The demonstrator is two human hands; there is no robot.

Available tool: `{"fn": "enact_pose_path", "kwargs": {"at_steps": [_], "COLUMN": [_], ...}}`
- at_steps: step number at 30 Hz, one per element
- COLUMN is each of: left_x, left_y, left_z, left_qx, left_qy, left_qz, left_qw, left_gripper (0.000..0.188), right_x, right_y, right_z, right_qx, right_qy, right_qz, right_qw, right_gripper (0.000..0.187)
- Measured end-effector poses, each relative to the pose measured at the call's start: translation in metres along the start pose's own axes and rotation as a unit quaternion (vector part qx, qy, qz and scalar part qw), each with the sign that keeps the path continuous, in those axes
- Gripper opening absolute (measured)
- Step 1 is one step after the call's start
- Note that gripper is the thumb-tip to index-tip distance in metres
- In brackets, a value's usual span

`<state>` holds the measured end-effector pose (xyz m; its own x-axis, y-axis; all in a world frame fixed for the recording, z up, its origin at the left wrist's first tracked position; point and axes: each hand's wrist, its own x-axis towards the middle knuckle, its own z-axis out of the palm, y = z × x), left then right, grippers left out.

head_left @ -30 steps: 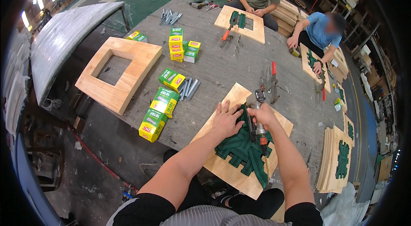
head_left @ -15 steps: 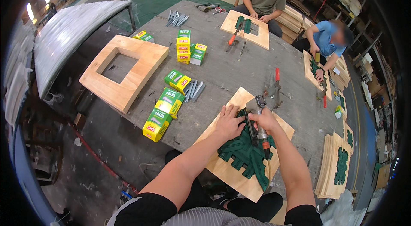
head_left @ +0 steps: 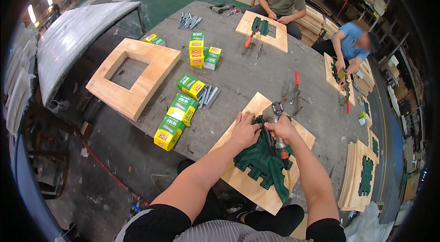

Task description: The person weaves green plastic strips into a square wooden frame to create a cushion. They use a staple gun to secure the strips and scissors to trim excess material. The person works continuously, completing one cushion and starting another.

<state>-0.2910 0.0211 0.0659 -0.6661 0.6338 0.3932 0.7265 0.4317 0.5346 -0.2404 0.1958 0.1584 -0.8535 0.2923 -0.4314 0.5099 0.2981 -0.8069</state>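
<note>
Two hands (head_left: 263, 130), one staple gun (head_left: 276, 125)

Green-yellow boxes (head_left: 183, 107) on table (head_left: 238, 72)

A grey worktable (head_left: 238, 77) stands on a concrete floor (head_left: 105, 182) with a green-painted patch (head_left: 169, 1).
</note>
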Motion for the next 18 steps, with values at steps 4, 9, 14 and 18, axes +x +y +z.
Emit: {"fn": "enact_pose_path", "kwargs": {"at_steps": [4, 9, 14, 18], "left_x": [0.000, 0.001, 0.001, 0.002], "left_y": [0.001, 0.002, 0.002, 0.004], "left_z": [0.000, 0.001, 0.001, -0.002], "left_qx": [0.001, 0.005, 0.014, 0.008], "left_qy": [-0.028, 0.005, -0.028, -0.010], "left_qz": [-0.022, -0.006, -0.017, -0.005], "left_qw": [0.999, 1.000, 0.999, 1.000], "left_gripper": [0.026, 0.026, 0.026, 0.026], "right_x": [0.000, -0.002, -0.002, -0.007], "right_y": [0.001, 0.000, -0.001, -0.002], "right_z": [-0.001, -0.005, -0.010, -0.019], "right_qx": [0.015, 0.010, 0.013, 0.019], "right_qy": [0.034, 0.038, 0.048, 0.039], "right_qz": [-0.002, 0.008, 0.005, 0.024], "right_qw": [0.999, 0.999, 0.999, 0.999], "right_gripper": [0.022, 0.022, 0.023, 0.022]}}
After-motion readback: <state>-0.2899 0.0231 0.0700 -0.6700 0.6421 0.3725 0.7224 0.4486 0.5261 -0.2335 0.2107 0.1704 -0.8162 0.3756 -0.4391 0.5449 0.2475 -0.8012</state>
